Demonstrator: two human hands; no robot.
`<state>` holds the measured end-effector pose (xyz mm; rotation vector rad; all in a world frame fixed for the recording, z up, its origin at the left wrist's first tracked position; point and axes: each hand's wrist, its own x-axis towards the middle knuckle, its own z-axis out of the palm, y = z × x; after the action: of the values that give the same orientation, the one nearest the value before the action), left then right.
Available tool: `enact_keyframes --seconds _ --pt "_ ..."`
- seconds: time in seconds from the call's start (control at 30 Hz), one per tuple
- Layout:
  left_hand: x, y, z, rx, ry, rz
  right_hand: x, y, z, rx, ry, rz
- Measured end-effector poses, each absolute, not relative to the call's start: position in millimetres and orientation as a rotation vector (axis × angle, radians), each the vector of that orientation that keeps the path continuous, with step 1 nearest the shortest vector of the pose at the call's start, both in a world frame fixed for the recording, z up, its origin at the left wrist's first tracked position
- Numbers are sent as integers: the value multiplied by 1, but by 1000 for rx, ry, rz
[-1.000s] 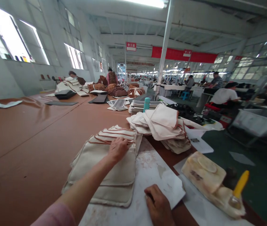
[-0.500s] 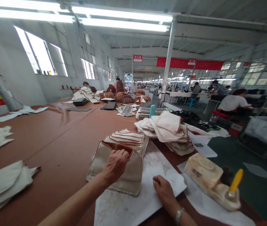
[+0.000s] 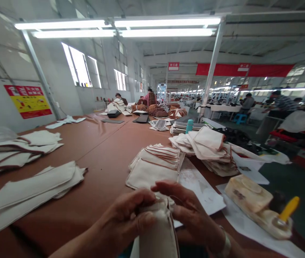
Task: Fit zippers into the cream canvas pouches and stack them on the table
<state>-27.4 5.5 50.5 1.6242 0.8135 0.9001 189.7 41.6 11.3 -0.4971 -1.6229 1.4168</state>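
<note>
Close in front of me, a cream fabric pouch (image 3: 156,233) with a dark seam along one side hangs upright between my hands. My left hand (image 3: 130,215) grips its upper edge, thumb on the near face. From the other side my right hand (image 3: 192,211) curls round the top corner, its fingers bent against the fabric; their tips are partly hidden. Just beyond lies a fanned stack of cream pouches (image 3: 152,170) with brown edging, partly on a stained white sheet (image 3: 203,186).
Cream fabric pieces (image 3: 39,190) lie at the left. A larger cream pile (image 3: 208,143) and a teal bottle (image 3: 189,126) stand beyond the stack. On the right, a glue-stained plastic container (image 3: 249,193) holds a yellow-handled brush (image 3: 289,209). Other people sit farther off.
The pouch has come off the stack toward me and is now upright. My right hand has risen from the white sheet to join my left at its top. The view has turned left.
</note>
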Motion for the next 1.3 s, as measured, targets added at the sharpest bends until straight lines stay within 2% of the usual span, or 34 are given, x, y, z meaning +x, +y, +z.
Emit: enact_keyframes --seconds 0.1,0.2,0.27,0.47,0.57,0.67,0.73,0.9,0.97,1.07,1.3 --pt "-19 -17 40 1419 790 915 183 2 14 -440 -1438 1793" --pt "-10 -33 34 1299 763 884 182 -27 2 -462 -1369 1814" --pt "-4 -41 33 1273 739 852 184 -41 -7 -515 -1426 1609" --pt "7 -63 29 1428 762 826 198 -74 -30 -754 -1799 565" --pt "7 -74 20 1539 813 797 201 -90 -37 -768 -1954 251" --pt "4 -86 8 1542 776 723 199 -106 -39 -781 -2024 124" --pt "0 -95 3 1544 771 684 197 -116 -37 -814 -1981 267" --pt "-7 -115 13 1537 747 663 190 -131 -23 -803 -1559 1189" --pt "-8 -122 21 1461 705 657 188 -134 -17 -748 -1389 1426" --pt "-6 -129 28 1361 649 627 188 -138 -12 -743 -1367 1489" --pt "-4 -121 26 1325 672 609 193 -132 -4 -855 -1564 1388"
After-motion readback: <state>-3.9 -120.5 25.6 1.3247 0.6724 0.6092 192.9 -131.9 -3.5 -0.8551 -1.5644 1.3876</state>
